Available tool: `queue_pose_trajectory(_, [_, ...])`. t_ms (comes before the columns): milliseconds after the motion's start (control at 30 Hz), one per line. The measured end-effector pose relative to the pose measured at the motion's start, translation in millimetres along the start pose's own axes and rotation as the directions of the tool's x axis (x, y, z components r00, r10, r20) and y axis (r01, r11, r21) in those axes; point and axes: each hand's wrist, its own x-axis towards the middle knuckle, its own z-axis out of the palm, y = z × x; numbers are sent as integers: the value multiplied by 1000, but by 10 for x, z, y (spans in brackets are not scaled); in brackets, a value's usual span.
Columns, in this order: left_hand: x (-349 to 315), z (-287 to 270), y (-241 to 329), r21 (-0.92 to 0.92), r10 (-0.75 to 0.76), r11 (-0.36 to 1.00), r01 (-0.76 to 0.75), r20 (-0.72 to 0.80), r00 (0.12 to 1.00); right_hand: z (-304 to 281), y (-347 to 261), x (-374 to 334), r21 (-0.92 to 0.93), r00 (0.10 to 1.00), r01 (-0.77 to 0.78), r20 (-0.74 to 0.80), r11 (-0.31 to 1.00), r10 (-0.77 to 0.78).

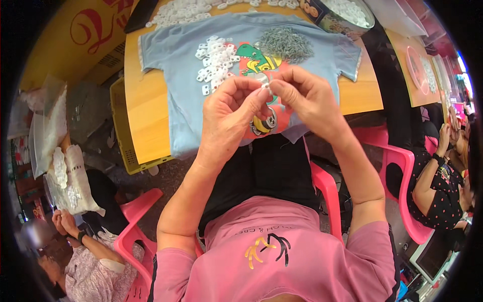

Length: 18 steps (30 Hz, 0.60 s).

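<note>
Above a light blue T-shirt [183,100] spread on the table, my two hands meet fingertip to fingertip. My left hand [229,108] pinches a small white plastic piece [265,86] between thumb and fingers. My right hand [307,98] is closed in a pinch right against it; what its fingertips hold is too small to make out. Just beyond my left hand lies a heap of white plastic pieces with holes [216,58]. A pile of thin grey metal pins or nails [287,44] sits on the shirt beyond my right hand.
More white pieces [183,12] spread along the table's far edge, beside a round tin [347,15] filled with them. The wooden table [146,121] has a yellow crate [123,136] at its left. Pink chairs [397,176] and other people sit on both sides.
</note>
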Motion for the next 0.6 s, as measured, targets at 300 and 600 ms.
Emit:
queue_pose_trajectory(300, [-46,130,-32,94,-157,985,144,148,976,-116,186,-270,-372,968,210,-50,904,-245])
queue_pose_trajectory(600, [-29,48,-100,36,-123,992,119,131,984,-506,289,70,-707,891,267,-77,655,-447])
